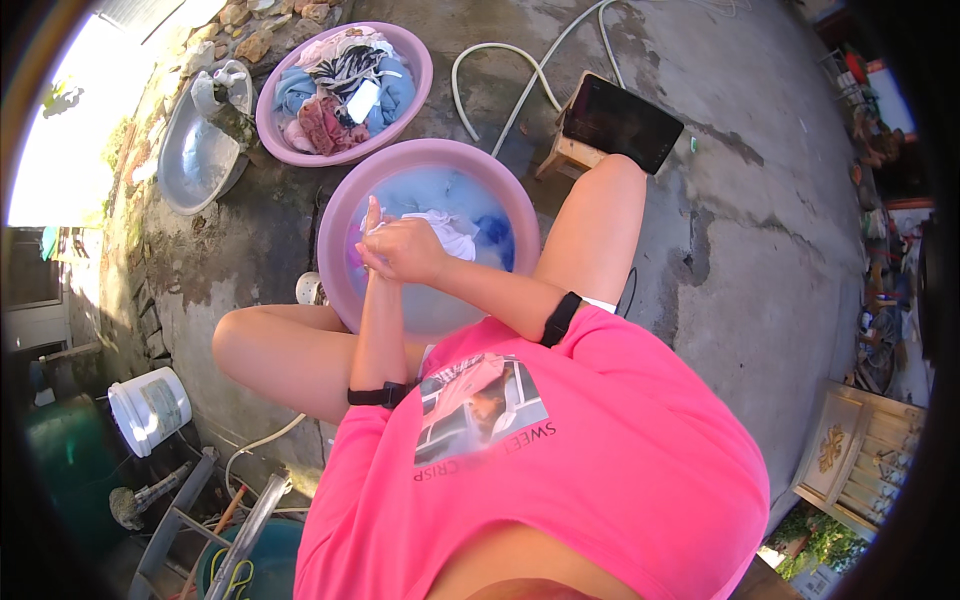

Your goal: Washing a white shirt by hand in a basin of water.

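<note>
A pink-mauve plastic basin [330, 247] of cloudy water stands between my bent knees. Over its near left part, my right hand [409, 246] is closed and crosses on top of my left hand [373, 217]. One digit of the left hand points up and away from me. A wet white garment [448, 231] is bunched at both hands and trails right into the water; the hands hide much of the grip. Dark blue cloth [493, 231] lies in the water on the right. A bit of bright pink cloth [355, 244] shows at the left.
A second pink basin [268, 120] heaped with clothes stands beyond, beside a grey metal tub [196, 169]. At the right, a black tablet-like panel [622, 124] leans on a wooden stool [574, 154]. A pale hose [536, 71] loops behind. A white bucket [154, 409] lies tilted at left.
</note>
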Demonstrator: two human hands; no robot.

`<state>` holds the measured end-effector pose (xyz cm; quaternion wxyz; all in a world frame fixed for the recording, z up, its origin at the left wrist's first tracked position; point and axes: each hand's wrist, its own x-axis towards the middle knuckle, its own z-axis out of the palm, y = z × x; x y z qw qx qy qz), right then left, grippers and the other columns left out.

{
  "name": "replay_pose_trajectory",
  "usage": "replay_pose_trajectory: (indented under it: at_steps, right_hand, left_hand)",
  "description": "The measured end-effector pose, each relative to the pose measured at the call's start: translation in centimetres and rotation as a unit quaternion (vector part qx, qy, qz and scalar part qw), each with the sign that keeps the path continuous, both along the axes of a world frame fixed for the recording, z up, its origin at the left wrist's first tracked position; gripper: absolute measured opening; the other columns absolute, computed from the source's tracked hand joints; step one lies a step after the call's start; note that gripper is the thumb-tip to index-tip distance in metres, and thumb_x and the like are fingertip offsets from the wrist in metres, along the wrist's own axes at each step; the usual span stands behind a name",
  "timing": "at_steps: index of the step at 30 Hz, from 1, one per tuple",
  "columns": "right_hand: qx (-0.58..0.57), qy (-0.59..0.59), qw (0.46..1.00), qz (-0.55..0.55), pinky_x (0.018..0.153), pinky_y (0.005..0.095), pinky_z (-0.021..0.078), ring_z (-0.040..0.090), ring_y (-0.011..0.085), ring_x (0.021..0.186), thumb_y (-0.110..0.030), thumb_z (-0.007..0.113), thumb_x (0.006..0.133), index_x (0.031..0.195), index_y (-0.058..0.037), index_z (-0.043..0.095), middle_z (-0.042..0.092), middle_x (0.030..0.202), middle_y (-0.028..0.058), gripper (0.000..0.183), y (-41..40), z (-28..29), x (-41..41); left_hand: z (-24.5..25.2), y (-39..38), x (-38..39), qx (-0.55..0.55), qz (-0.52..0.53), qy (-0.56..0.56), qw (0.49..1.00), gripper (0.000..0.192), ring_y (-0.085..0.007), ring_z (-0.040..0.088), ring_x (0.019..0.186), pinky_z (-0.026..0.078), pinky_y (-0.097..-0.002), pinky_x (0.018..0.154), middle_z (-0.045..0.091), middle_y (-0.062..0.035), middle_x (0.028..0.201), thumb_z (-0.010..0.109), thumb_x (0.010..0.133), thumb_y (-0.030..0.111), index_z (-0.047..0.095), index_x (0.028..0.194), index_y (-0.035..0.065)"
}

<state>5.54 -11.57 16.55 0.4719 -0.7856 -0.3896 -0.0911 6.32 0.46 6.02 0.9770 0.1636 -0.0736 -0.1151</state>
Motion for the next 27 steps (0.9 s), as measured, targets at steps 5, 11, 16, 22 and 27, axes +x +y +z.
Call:
replay_pose_trajectory:
  at_steps: [5,11,16,22,27]
  right_hand:
    - [-0.082,0.151,0.971,-0.166,0.051,0.0381,0.0417,0.054,0.0332,0.056,-0.027,0.054,0.082,0.068,-0.0045,0.061,0.06,0.068,0.0141,0.028,-1.8,-5.5,5.7]
    - [0.117,0.327,0.924,-0.16,0.044,0.0394,0.0296,0.037,0.019,0.042,-0.038,0.053,0.084,0.057,0.0022,0.05,0.04,0.048,0.0127,0.048,-3.7,-6.0,6.9]
    - [0.053,0.354,0.929,-0.09,0.044,0.0282,0.028,0.031,0.0061,0.05,-0.037,0.053,0.087,0.054,0.0008,0.048,0.033,0.047,-0.0002,0.05,-4.6,-7.8,7.0]
    - [0.123,0.454,0.877,-0.098,0.046,0.0308,0.0321,0.035,0.009,0.047,-0.037,0.053,0.086,0.057,0.0011,0.053,0.037,0.047,0.0063,0.048,-4.4,-11.1,5.9]
    - [0.035,0.109,0.993,-0.042,0.048,0.0355,0.0382,0.049,0.0239,0.047,-0.032,0.055,0.083,0.061,-0.0035,0.058,0.052,0.054,0.0113,0.036,-1.2,-2.1,0.9]
  left_hand:
    - [7.9,-4.8,-0.7,0.246,0.172,0.28,0.912,0.047,-0.0169,0.051,0.104,0.042,-0.0288,0.086,0.052,-0.0074,0.114,0.06,0.084,0.033,0.047,0.115,0.0001]
    - [8.5,-4.0,-1.0,0.435,0.117,0.191,0.872,0.046,-0.0141,0.054,0.099,0.041,-0.0281,0.088,0.055,-0.0067,0.111,0.063,0.081,0.009,0.045,0.121,-0.004]
    - [8.9,-4.2,-0.7,0.541,0.325,0.122,0.766,0.045,-0.0101,0.053,0.091,0.042,-0.0256,0.082,0.058,-0.0072,0.103,0.063,0.082,0.013,0.047,0.12,-0.0068]
    - [7.5,-4.4,-0.5,0.449,0.371,0.186,0.791,0.046,-0.0103,0.054,0.087,0.044,-0.0256,0.078,0.058,-0.0048,0.099,0.063,0.083,0.023,0.048,0.12,-0.0011]
    - [5.4,-2.9,-0.1,0.259,0.327,0.35,0.839,0.027,-0.0176,0.057,0.077,0.048,-0.0306,0.069,0.055,-0.003,0.08,0.062,0.081,0.03,0.052,0.094,0.0081]
